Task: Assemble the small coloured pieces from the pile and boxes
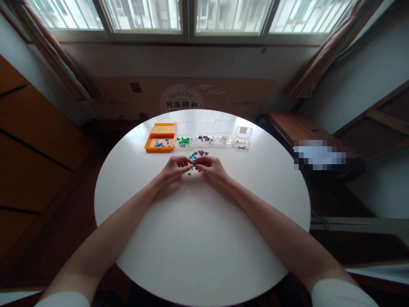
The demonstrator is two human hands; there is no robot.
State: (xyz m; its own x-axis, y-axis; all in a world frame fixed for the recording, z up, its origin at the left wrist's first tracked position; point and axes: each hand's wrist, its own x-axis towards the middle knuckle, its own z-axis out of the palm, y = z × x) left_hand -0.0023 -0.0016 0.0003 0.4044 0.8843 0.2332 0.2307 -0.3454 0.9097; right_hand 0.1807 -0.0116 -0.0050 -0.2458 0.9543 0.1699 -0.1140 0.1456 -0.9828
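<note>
one small piece (194, 163) between both hands (175, 167) (211, 167)

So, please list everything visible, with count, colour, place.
Table: one, white, centre
Orange box: one, orange, table's far side
Clear boxes: several, transparent, alongside
Blue pieces: several, blue, orange box, table
Green pieces: several, green, clear box, table
Dark pieces: several, brownish, likewise
Cream pieces: several, cream, clear box
Window: one, grey, back
Curtains: two, brownish, back
Panel: one, tan, back
Cabinet: one, brown, left
Desk: one, brown, right
Sleeves: two, white, bottom
Left hand: one, bare, centre
Right hand: one, bare, centre
</note>
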